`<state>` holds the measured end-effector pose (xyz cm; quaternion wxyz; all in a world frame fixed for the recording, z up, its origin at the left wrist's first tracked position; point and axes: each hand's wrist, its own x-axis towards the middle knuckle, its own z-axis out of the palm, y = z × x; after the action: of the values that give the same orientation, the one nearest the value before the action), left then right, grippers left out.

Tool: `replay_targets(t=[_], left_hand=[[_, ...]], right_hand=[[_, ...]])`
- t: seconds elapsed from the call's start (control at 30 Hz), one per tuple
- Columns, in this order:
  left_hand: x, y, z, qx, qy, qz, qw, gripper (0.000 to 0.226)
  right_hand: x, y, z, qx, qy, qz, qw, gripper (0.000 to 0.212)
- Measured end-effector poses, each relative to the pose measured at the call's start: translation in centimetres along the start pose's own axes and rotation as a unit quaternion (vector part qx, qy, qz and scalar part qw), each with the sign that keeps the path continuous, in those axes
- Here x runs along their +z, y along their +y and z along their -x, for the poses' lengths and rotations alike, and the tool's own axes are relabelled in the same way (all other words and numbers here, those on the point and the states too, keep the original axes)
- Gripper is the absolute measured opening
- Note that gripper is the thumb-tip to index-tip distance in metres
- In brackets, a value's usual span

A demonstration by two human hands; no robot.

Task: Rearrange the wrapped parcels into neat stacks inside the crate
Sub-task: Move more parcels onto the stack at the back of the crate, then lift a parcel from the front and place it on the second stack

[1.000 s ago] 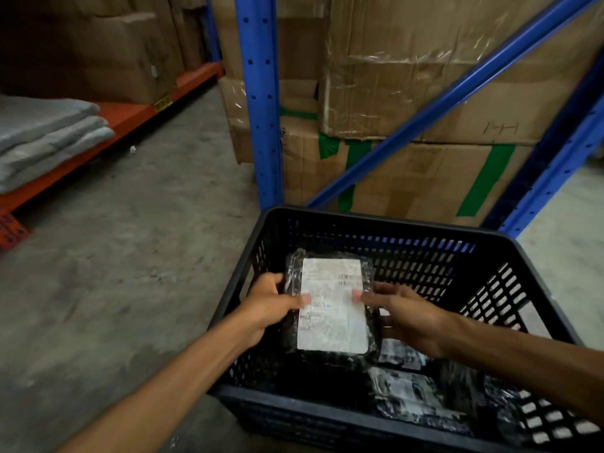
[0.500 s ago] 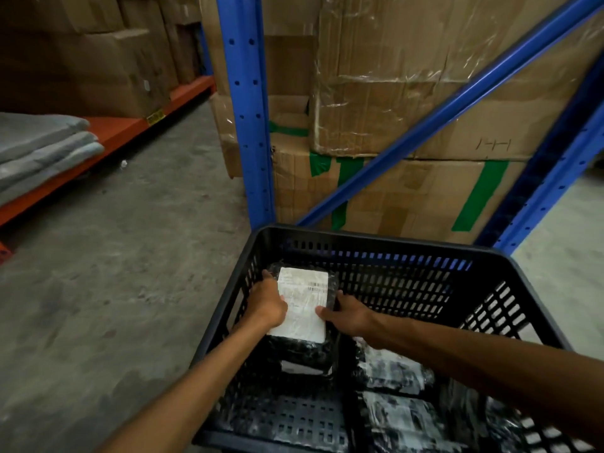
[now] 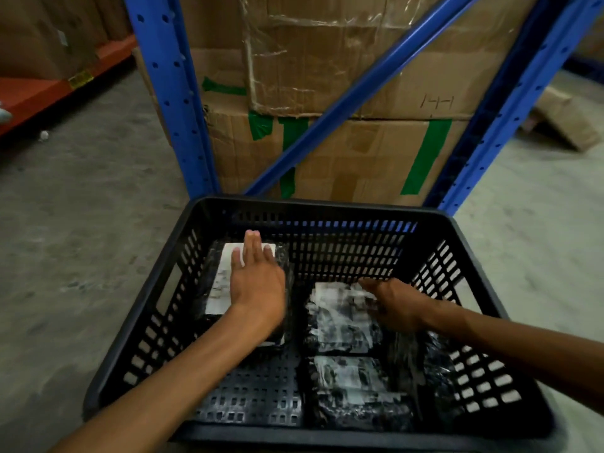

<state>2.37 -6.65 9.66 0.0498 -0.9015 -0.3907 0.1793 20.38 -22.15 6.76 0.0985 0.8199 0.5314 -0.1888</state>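
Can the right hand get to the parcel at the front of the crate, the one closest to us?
Probably yes. The right hand rests on the middle parcel, and the near parcel lies right beside it with its top uncovered. Nothing stands between them inside the crate.

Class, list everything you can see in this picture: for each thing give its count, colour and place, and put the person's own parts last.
crate: one, black, on the floor, centre foreground
wrapped parcels: at least four, black wrap with white labels, inside the crate; one far left, one centre, one near centre, one or more dark ones at the right
rack posts: blue, behind the crate
cardboard boxes: brown with green tape, stacked in the rack
shelf beam: orange, upper left
floor: grey concrete
left hand: flat on the far-left parcel
right hand: blurred, on the centre parcel
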Motion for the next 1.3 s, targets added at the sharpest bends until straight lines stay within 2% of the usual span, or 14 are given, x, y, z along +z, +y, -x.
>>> replay_targets(t=[0.07, 0.17, 0.3, 0.37, 0.47, 0.57, 0.73, 0.83, 0.9, 0.97, 1.07, 1.1, 1.17, 1.3], left_hand=[[0.2, 2.7, 0.3, 0.080, 0.007, 0.031, 0.996, 0.084], [1.8, 6.5, 1.3, 0.192, -0.085, 0.122, 0.970, 0.081], [5.2, 8.3, 0.1, 0.194, -0.194, 0.044, 0.961, 0.079], [6.4, 8.4, -0.5, 0.194, -0.219, -0.023, 0.956, 0.079], [8.1, 9.1, -0.8, 0.174, -0.193, -0.074, 0.963, 0.084], [8.5, 10.0, -1.2, 0.147, -0.182, -0.080, 0.969, 0.077], [8.7, 9.7, -2.0, 0.170, -0.089, -0.106, 0.976, 0.075], [8.5, 9.6, -1.7, 0.145, -0.096, -0.070, 0.982, 0.083], [7.8, 9.2, -1.6, 0.129, -0.096, 0.000, 0.987, 0.088], [6.5, 8.1, -1.9, 0.126, -0.097, 0.104, 0.982, 0.087], [2.8, 5.8, -2.4, 0.137, -0.135, 0.239, 0.952, 0.073], [1.3, 4.9, -2.4, 0.139, -0.150, 0.265, 0.942, 0.065], [-1.5, 3.1, -1.8, 0.144, -0.161, 0.348, 0.912, 0.049], [-3.7, 0.9, -1.0, 0.044, -0.193, 0.596, 0.778, 0.063]], right_hand=[[1.7, 1.1, 0.3, -0.028, -0.028, 0.023, 0.999, 0.063], [3.8, 1.4, -0.1, -0.062, -0.061, 0.075, 0.993, 0.058], [6.4, -0.1, -0.8, -0.083, -0.076, 0.175, 0.978, 0.084], [6.9, -0.5, -0.9, -0.062, -0.097, 0.214, 0.970, 0.087], [7.4, -0.4, -1.6, -0.044, -0.097, 0.224, 0.969, 0.081], [7.9, -0.6, -2.5, -0.043, -0.089, 0.207, 0.973, 0.069], [6.2, -1.3, -2.5, -0.034, -0.066, 0.190, 0.979, 0.060], [5.8, -1.3, -2.2, -0.047, -0.085, 0.186, 0.978, 0.070], [5.0, -1.0, -2.1, -0.063, -0.099, 0.152, 0.981, 0.076], [3.0, 0.3, -2.6, -0.093, -0.089, 0.112, 0.985, 0.062], [-2.0, 3.0, -2.8, -0.096, -0.090, -0.095, 0.987, 0.044], [-3.5, 3.9, -2.5, -0.080, -0.116, -0.187, 0.972, 0.048], [-5.8, 5.3, -1.6, -0.029, -0.145, -0.386, 0.911, 0.057], [-7.4, 6.4, -0.8, 0.045, -0.115, -0.674, 0.728, 0.069]])
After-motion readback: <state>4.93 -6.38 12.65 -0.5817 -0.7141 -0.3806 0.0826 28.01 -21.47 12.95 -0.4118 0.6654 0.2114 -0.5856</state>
